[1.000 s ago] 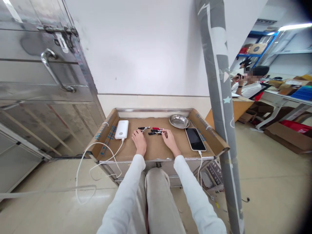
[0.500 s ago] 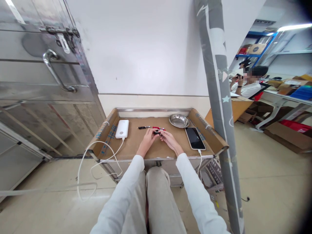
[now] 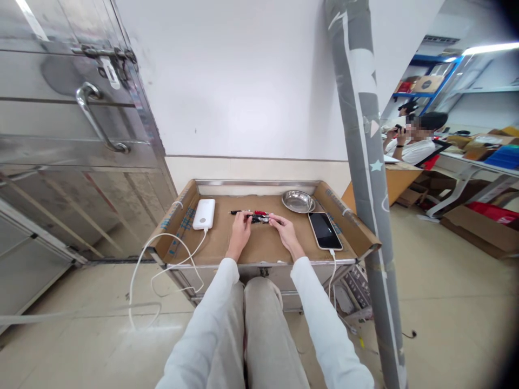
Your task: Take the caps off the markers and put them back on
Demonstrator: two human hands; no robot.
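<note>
Between my two hands a black pen point(image 3: 258, 219) is held level, its clear or silvery part toward the right. My left hand point(image 3: 241, 229) pinches its left end, and my right hand point(image 3: 284, 229) has thumb and fingers closed on the right end. Just behind it, a red pen point(image 3: 260, 212) and another black pen point(image 3: 234, 212) lie on the brown cardboard top point(image 3: 221, 246) of a small metal cart. My fingers hide parts of all these pens.
A white power bank point(image 3: 204, 214) with a white cable stands left. On the right lie a phone point(image 3: 325, 231), plugged into a cable, and a round metal dish point(image 3: 298, 201). A wrapped grey roll point(image 3: 365, 162) leans beside the cart. A person point(image 3: 416, 146) sits far right.
My hands have moved apart, left hand leftward and right hand slightly rightward. More of the black pen now shows between them. The things on the cart stay put.
</note>
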